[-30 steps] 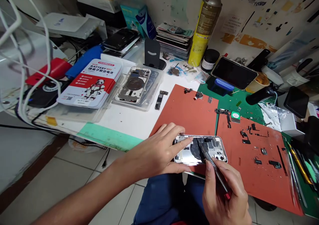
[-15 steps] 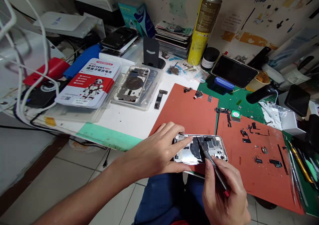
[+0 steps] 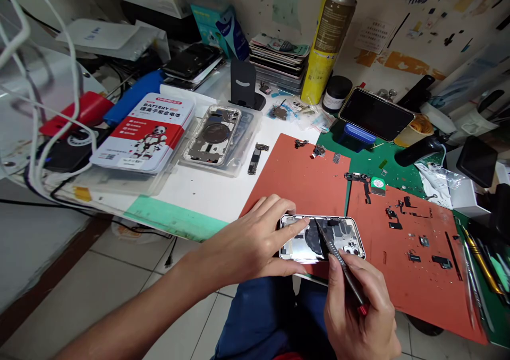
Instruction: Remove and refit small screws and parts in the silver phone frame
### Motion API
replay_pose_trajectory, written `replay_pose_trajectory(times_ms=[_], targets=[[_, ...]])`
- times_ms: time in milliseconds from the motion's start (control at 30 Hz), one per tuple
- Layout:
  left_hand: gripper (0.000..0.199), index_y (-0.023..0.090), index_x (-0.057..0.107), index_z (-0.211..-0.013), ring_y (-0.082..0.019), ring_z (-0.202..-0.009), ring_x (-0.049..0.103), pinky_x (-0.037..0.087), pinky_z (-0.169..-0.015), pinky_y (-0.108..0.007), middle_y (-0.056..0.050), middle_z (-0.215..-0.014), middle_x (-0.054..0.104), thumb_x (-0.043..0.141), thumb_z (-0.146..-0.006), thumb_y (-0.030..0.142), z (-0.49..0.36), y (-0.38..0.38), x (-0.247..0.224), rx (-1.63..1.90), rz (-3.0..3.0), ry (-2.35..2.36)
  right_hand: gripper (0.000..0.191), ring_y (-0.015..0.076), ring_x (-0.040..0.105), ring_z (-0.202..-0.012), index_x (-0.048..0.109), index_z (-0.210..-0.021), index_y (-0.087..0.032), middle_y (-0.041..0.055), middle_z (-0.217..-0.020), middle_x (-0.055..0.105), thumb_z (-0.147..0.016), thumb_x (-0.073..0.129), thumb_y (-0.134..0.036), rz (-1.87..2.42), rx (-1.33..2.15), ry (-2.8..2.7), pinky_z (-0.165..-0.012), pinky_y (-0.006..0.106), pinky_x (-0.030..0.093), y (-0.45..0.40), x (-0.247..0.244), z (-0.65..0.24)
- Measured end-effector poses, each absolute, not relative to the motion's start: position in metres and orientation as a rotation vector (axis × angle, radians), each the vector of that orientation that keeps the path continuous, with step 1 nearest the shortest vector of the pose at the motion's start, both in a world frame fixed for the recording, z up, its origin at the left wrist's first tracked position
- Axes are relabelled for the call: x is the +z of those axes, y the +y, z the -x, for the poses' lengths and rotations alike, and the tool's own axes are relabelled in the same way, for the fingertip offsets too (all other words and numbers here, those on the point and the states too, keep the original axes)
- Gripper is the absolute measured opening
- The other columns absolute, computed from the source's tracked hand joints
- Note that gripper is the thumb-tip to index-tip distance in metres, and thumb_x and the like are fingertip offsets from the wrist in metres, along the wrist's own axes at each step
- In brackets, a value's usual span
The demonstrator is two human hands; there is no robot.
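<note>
At the front edge of the white surface (image 3: pixel 191 200), you have your left hand (image 3: pixel 247 238) spread across the end of a silver phone rear housing (image 3: pixel 303 246), fingers on top and thumb along the near side, in a firm, closed grip. The housing lies open side up, bridging the gap between two orange-red silicone mats (image 3: pixel 295 174), with its camera cutouts toward the right. Your right hand (image 3: pixel 358 312) pinches a slim pry tool (image 3: pixel 345 272) with a red end between thumb and fingers, and its tip sits inside the housing against the dark film near the top edge. Small phone parts (image 3: pixel 414 243) lie scattered over the right mat, and a green repair mat (image 3: pixel 382 158) sits behind it. Farther back on the surface, a bare logic board (image 3: pixel 254 159) lies beside a stripped phone frame (image 3: pixel 213 136) in a clear tray, and a boxed battery pack (image 3: pixel 143 131) lies to its left. A yellow spray can (image 3: pixel 329 41) stands against the wall, and a phone (image 3: pixel 376 114) leans on a blue holder.
</note>
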State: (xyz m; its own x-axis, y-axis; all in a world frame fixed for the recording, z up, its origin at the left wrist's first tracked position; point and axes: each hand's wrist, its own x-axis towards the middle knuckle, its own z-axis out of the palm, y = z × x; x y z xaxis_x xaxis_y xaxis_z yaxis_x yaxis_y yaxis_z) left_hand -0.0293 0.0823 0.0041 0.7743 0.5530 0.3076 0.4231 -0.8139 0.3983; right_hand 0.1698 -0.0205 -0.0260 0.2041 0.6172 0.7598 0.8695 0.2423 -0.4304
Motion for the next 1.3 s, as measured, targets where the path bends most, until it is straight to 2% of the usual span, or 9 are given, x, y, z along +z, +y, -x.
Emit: replay_pose_trajectory(times_ms=[300,500,667,833,933,1067,1200,1300], targets=[[0.067,0.007,0.059,-0.145,-0.03,-0.104,0.055,0.058,-0.088,-0.047,-0.018,-0.118,0.06,0.067,-0.1,0.056,0.029,0.083,0.004,0.594,-2.644,0.751,0.05,0.019,0.078,-0.089,0.063,-0.116,-0.01,0.0087,-0.1,0.078,-0.076,0.089,0.004,1.379,-0.331,-1.588,-0.077,0.034,0.066,-0.02,-0.028,-0.171],[0.066,0.007,0.057,-0.147,-0.03,-0.105,0.053,0.057,-0.089,-0.049,-0.018,-0.118,0.059,0.065,-0.101,0.055,0.029,0.083,0.004,0.573,-2.639,0.742,0.036,0.0179,0.078,-0.087,0.064,-0.106,-0.012,0.0075,-0.097,0.079,-0.081,0.088,-0.001,1.36,-0.449,-1.764,-0.078,0.032,0.066,-0.019,-0.025,-0.176],[0.068,0.007,0.058,-0.146,-0.031,-0.105,0.054,0.058,-0.089,-0.05,-0.019,-0.118,0.059,0.064,-0.101,0.058,0.029,0.083,0.003,0.581,-2.64,0.737,0.036,0.0198,0.077,-0.085,0.064,-0.107,-0.009,0.0131,-0.097,0.081,-0.081,0.089,-0.005,1.28,-0.537,-1.892,-0.074,0.033,0.065,-0.018,-0.022,-0.181],[0.066,0.008,0.059,-0.145,-0.03,-0.101,0.055,0.059,-0.086,-0.048,-0.018,-0.115,0.061,0.06,-0.103,0.059,0.028,0.083,0.003,0.616,-2.643,0.749,0.035,0.018,0.072,-0.073,0.067,-0.099,-0.01,0.0089,-0.085,0.079,-0.077,0.094,-0.011,1.266,-0.685,-1.893,-0.065,0.032,0.061,-0.013,-0.022,-0.18],[0.068,0.006,0.06,-0.144,-0.03,-0.1,0.056,0.059,-0.085,-0.049,-0.019,-0.114,0.06,0.059,-0.103,0.06,0.028,0.084,0.004,0.621,-2.654,0.743,0.032,0.0203,0.071,-0.074,0.066,-0.097,-0.009,0.0107,-0.083,0.076,-0.078,0.092,-0.008,1.241,-0.63,-1.852,-0.063,0.034,0.059,-0.012,-0.026,-0.177],[0.071,0.003,0.06,-0.145,-0.031,-0.101,0.055,0.058,-0.085,-0.049,-0.02,-0.114,0.059,0.059,-0.103,0.06,0.027,0.084,0.003,0.586,-2.652,0.743,0.027,0.019,0.068,-0.072,0.066,-0.102,-0.007,0.0104,-0.084,0.073,-0.082,0.082,0.0,1.236,-0.599,-1.804,-0.061,0.033,0.056,-0.012,-0.031,-0.174],[0.07,0.003,0.061,-0.144,-0.031,-0.1,0.056,0.058,-0.085,-0.049,-0.019,-0.112,0.059,0.059,-0.103,0.059,0.026,0.085,0.003,0.59,-2.649,0.744,0.034,0.0156,0.061,-0.062,0.065,-0.114,-0.004,0.0061,-0.075,0.07,-0.084,0.079,0.003,1.24,-0.566,-1.853,-0.057,0.03,0.05,-0.012,-0.028,-0.173],[0.07,0.003,0.061,-0.143,-0.032,-0.1,0.057,0.059,-0.085,-0.05,-0.019,-0.112,0.06,0.059,-0.103,0.06,0.026,0.085,0.003,0.596,-2.657,0.74,0.04,0.0174,0.063,-0.065,0.064,-0.119,-0.003,0.0077,-0.079,0.07,-0.082,0.08,0.003,1.238,-0.556,-1.787,-0.059,0.031,0.051,-0.009,-0.025,-0.169]])
